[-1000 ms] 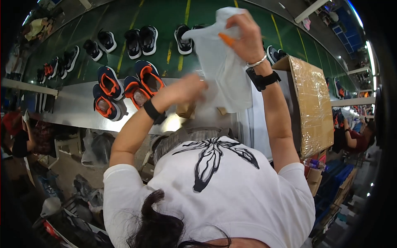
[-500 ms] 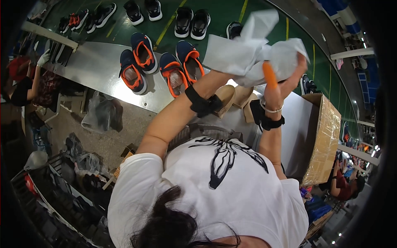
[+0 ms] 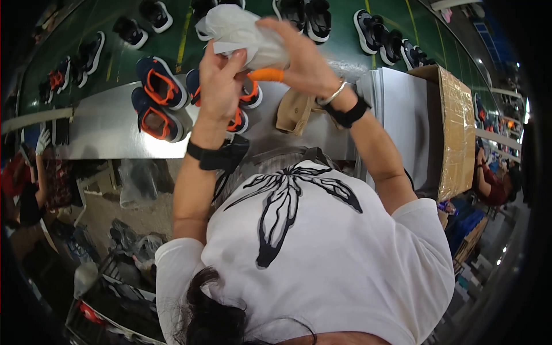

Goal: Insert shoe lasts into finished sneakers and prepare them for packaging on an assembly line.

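Crumpled white tissue paper [image 3: 244, 34] is bunched between my two hands over the far side of the work surface. My left hand [image 3: 221, 83] pinches its near edge with thumb and fingers. Curved along the paper's right side is my right hand [image 3: 305, 60], with an orange cover on its thumb. One navy and orange pair of shoes, including this shoe [image 3: 158, 83], stands left of my hands. A second such pair [image 3: 251, 95] is partly hidden behind my left hand and wrist. Brown moulded inserts [image 3: 294, 110] lie below my right hand.
A metal table [image 3: 103, 123] runs along a green conveyor [image 3: 121, 57] carrying several dark shoes. On the right stand a stack of pale sheets [image 3: 391, 109] and a taped cardboard box [image 3: 457, 132]. A co-worker's gloved hand [image 3: 43, 141] shows at far left.
The tissue paper was spread loose and flapping; now it is bunched into a compact wad. Both hands have moved left with it. The shoes on the conveyor have shifted in view.
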`<act>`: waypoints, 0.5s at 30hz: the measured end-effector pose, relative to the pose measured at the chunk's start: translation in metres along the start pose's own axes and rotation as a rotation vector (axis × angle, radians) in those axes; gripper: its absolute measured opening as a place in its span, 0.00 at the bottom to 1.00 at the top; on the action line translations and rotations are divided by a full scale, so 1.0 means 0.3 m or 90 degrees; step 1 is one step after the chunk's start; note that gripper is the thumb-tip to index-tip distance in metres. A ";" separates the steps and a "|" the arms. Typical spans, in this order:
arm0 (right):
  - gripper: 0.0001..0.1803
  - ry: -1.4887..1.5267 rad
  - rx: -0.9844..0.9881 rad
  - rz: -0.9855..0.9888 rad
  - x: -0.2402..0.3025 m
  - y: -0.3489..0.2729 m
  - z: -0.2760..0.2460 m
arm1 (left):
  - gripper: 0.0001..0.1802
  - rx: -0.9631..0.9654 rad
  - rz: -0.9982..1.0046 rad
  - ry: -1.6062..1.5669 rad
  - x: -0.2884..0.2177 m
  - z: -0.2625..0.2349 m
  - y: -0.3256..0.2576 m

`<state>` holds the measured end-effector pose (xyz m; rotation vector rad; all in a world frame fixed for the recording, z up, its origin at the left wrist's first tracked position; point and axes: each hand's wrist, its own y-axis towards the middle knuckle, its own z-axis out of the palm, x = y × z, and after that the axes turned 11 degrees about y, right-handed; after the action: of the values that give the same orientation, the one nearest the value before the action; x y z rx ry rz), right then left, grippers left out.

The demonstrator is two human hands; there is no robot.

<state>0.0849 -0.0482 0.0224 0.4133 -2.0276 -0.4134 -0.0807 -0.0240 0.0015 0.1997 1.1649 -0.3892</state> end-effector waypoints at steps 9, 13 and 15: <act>0.29 0.053 0.108 0.410 -0.030 -0.207 0.020 | 0.28 0.037 0.187 0.917 0.128 -0.370 0.162; 0.31 -0.089 0.218 0.313 -0.144 -0.180 0.092 | 0.25 0.162 0.064 1.046 0.232 -0.359 0.244; 0.31 -0.182 0.225 0.351 -0.242 -0.121 0.253 | 0.25 0.212 0.028 1.077 0.249 -0.309 0.245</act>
<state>0.0554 -0.0386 -0.0843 -0.0112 -2.3887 0.2420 -0.1051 0.0614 -0.1066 0.9593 2.7347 -0.3319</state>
